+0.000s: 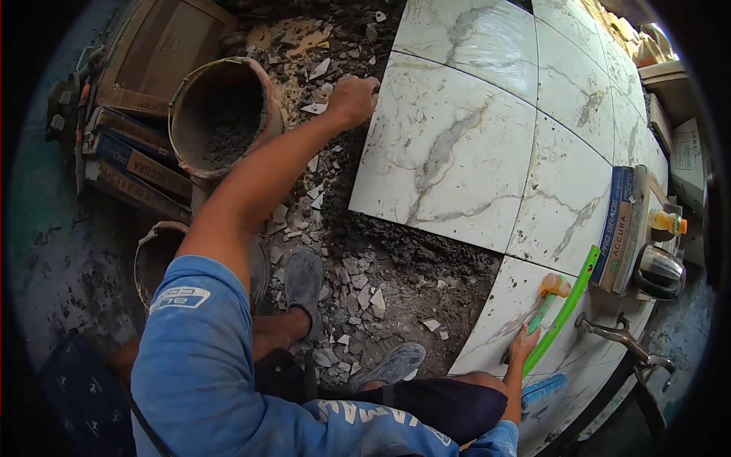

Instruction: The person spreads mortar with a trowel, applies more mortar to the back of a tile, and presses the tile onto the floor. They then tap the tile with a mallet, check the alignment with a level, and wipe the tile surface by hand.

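Note:
My left hand (352, 102) is closed at the left edge of a large white marble-look tile (457, 152). Its fingers are curled, and whatever they hold, if anything, is hidden. Low on the right, my right hand (522, 344) wraps round the green handle of a rubber mallet (555, 286), whose orange-tan head points up over another tile. Beside the mallet lies a long bright green straightedge (562, 312) with holes at its upper end. Grey mortar (411, 247) shows along the near edge of the large tile.
A bucket of grey mortar (263, 114) stands left of my left arm, with another bucket (152, 255) below it. Broken tile pieces (362, 293) litter the ground round my feet. Tile boxes (620, 228), a bottle (668, 222) and a metal-handled tool (628, 343) sit at right.

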Motion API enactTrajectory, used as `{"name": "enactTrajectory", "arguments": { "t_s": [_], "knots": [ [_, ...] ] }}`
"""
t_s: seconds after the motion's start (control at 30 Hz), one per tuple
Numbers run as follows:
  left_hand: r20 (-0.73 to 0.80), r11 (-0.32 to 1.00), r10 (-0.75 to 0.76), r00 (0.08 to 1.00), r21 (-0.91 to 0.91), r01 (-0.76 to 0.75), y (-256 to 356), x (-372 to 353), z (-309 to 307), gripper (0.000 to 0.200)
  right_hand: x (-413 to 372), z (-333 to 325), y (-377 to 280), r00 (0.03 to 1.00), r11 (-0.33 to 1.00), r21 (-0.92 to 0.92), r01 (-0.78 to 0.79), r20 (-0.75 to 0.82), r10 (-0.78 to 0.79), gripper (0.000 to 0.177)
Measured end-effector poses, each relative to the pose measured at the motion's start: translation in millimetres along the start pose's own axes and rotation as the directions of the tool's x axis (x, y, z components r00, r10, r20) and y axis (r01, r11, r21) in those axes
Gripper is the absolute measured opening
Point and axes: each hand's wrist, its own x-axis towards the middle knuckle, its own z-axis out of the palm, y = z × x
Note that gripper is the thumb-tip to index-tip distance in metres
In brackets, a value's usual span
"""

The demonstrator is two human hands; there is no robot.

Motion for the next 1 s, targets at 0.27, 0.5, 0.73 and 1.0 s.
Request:
{"name": "enactTrajectory", "arguments": {
  "t_s": [0.27, 0.5, 0.73, 1.0],
  "knots": [
    [0.139, 0.990, 0.117, 0.983, 0.058, -0.126, 8.0, -218.5, -67.8, 0.047, 0.6, 11.3, 12.7, 0.988, 0.992, 0.002, 0.128, -0.088, -0.128, 0.062],
    [0.325, 0.922, -0.232, 0.917, -0.226, 0.313, 42.5, -325.5, -120.2, 0.057, 7.2, 2.2, 10.3, 0.993, 0.994, 0.018, 0.109, 0.033, -0.109, 0.068],
    [0.728, 0.608, 0.072, 0.682, -0.574, 0.548, 40.7, -419.7, -82.5, 0.061, 21.2, 36.0, 41.6, 0.979, 0.983, -0.040, 0.182, -0.088, -0.185, 0.073],
    [0.802, 0.060, -0.071, 0.593, -0.590, 0.806, -6.3, -586.3, -46.8, 0.062, -10.4, 15.8, 15.9, 0.992, 0.975, 0.186, 0.121, -0.067, -0.110, 0.060]
  ]
}}
